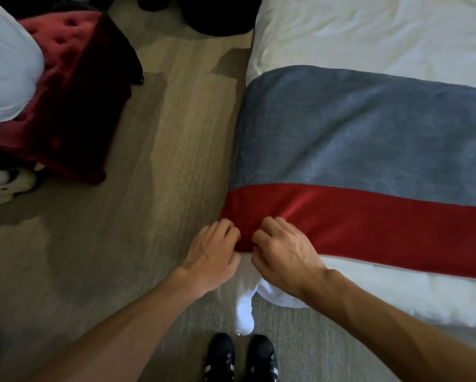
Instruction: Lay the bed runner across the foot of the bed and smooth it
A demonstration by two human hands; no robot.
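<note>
The bed runner [369,150] lies across the white bed [369,34], a wide blue-grey band with a red band along its near edge. Its end hangs over the bed's left corner. My left hand [212,252] and my right hand [283,252] sit side by side at that corner, fingers curled and pinching the red edge of the runner. The white sheet corner [245,312] hangs down below my hands toward the floor.
A red tufted stool [74,86] stands on the wooden floor [159,150] at the left, with a white pillow [5,64] on it and white shoes [8,183] beside it. A dark object [220,17] lies by the bed's far side. My black shoes [239,359] stand below.
</note>
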